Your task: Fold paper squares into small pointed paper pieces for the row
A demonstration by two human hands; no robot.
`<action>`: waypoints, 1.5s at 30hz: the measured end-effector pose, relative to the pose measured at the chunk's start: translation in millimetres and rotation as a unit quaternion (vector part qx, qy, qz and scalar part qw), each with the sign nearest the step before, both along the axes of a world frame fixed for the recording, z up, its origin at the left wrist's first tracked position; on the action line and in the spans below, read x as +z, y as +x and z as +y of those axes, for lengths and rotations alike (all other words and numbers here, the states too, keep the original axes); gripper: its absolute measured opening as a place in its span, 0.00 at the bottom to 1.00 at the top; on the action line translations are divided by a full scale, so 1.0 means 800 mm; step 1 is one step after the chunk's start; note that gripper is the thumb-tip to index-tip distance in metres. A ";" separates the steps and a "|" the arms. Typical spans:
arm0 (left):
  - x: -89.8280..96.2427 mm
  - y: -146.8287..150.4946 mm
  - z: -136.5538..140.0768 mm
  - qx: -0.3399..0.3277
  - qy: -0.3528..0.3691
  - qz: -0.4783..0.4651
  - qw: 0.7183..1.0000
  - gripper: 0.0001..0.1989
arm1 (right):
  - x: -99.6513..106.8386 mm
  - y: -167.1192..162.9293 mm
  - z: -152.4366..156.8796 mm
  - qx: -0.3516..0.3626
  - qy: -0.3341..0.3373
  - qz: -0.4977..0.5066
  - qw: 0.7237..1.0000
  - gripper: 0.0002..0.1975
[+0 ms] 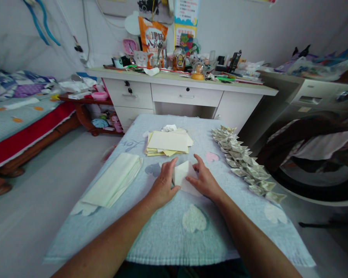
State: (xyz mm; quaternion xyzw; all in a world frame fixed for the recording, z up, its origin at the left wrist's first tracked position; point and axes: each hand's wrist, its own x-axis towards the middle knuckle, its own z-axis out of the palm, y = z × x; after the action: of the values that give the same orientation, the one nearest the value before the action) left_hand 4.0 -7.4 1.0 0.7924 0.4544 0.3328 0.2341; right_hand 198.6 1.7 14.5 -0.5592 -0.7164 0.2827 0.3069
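Observation:
A small white sheet of paper [183,174], partly folded with a raised peak at its top, is between my two hands over the cloth-covered table [159,243]. My left hand [163,186] grips its left edge, thumb at the near side and fingers reaching to the far side. On the right edge, my right hand [206,180] has its thumb resting on the paper and its index finger raised. Just beyond the hands lies a stack of cream and yellow paper [168,141]. Folded paper pieces with pointed ends [243,158] form a long row at the right.
A bundle of pale folded sheets [114,179] lies at the table's left. Crumpled white paper [169,127] sits behind the stack. Beyond the table stands a white desk [188,94] crowded with jars and packets. A washing machine [316,96] is at right, a bed [26,123] at left.

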 end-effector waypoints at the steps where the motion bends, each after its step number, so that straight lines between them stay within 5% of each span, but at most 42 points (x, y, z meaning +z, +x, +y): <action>1: 0.000 0.001 -0.001 0.006 -0.004 -0.011 1.000 0.51 | 0.002 0.001 0.000 0.007 -0.024 0.048 0.999 0.41; 4: 0.000 0.002 0.000 0.031 -0.034 -0.086 0.995 0.52 | 0.006 0.001 0.000 0.023 -0.085 0.228 0.970 0.36; 8: 0.000 0.001 0.008 0.048 -0.123 -0.193 0.972 0.45 | 0.004 -0.005 -0.001 -0.001 -0.068 0.431 0.900 0.22; 12: 0.000 0.001 0.015 -0.011 -0.227 -0.287 0.931 0.19 | -0.001 -0.015 -0.004 -0.017 -0.069 0.520 0.851 0.17; 18: 0.011 0.003 0.013 0.014 -0.281 -0.353 0.892 0.11 | -0.009 -0.024 -0.010 -0.023 -0.105 0.552 0.827 0.14; 25: 0.015 -0.001 0.013 0.058 -0.294 -0.418 0.858 0.10 | -0.001 -0.018 -0.013 0.027 -0.127 0.508 0.852 0.15; 33: 0.010 -0.001 0.010 0.014 -0.201 -0.275 0.940 0.16 | 0.012 -0.003 -0.010 -0.057 -0.110 0.395 0.910 0.15; 40: 0.013 0.002 0.007 0.018 -0.119 -0.127 0.985 0.14 | -0.003 -0.004 -0.005 -0.005 -0.094 0.288 0.953 0.10; 45: 0.006 0.001 0.011 0.053 -0.059 -0.018 0.997 0.16 | -0.008 -0.011 -0.009 0.017 0.037 0.147 0.988 0.02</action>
State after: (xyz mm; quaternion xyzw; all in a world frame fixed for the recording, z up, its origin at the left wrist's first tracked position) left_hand 4.4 1.3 6.1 0.7462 0.5098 0.3319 0.2705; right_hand 190.1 -5.5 7.8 -0.4875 -0.6829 0.3404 0.4243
